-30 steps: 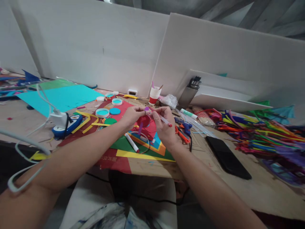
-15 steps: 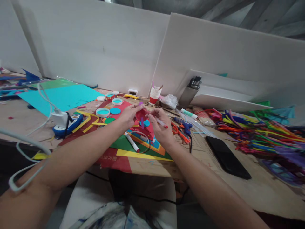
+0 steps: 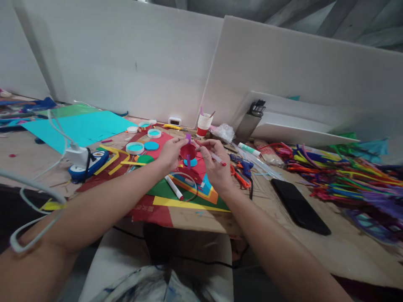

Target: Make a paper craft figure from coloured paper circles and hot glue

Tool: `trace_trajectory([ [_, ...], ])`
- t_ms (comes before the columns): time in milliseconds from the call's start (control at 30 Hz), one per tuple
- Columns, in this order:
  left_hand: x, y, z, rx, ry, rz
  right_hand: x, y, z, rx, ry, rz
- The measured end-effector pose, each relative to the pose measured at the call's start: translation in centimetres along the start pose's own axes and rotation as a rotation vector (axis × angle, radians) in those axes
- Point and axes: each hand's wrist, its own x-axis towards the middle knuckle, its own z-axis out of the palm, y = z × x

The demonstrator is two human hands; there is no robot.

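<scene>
Between my hands is a small red round piece point(image 3: 188, 152) with purple strips point(image 3: 188, 161) at its top and bottom; its exact kind is hard to make out. The fingertips of my left hand point(image 3: 171, 154) pinch its left side. My right hand point(image 3: 216, 161) is closed around a white marker with a red end point(image 3: 218, 158), its tip close to the right side of the round piece. Beneath them lie red, blue, orange and green paper sheets point(image 3: 201, 198), a light blue disc point(image 3: 190, 162) and another white marker point(image 3: 174, 187).
To the left are white rings with blue centres point(image 3: 135, 148), yellow strips point(image 3: 117, 156) and a blue device with a plug point(image 3: 88, 166). A paper cup point(image 3: 204, 124) stands behind. On the right are a glue gun point(image 3: 246, 167), a black phone point(image 3: 300, 206) and colourful pipe cleaners point(image 3: 333, 176).
The red round piece has turned so more of its round face shows. My right hand has shifted slightly right with the marker, and the light blue disc is less covered.
</scene>
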Motion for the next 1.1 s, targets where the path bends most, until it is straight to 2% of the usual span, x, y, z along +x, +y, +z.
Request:
trace_trajectory([
  [200,-1.15,-0.11,0.3,0.143,-0.116,0.046,-0.07,-0.21,-0.19,-0.046,0.018,0.001],
  [633,-1.01,-0.51,0.2,0.199,-0.162,0.123,-0.07,0.1,-0.23,-0.091,0.032,0.002],
  [1100,-1.11,-0.25,0.36,0.223,-0.135,0.1,-0.03,-0.02,-0.14,-0.099,0.048,-0.015],
])
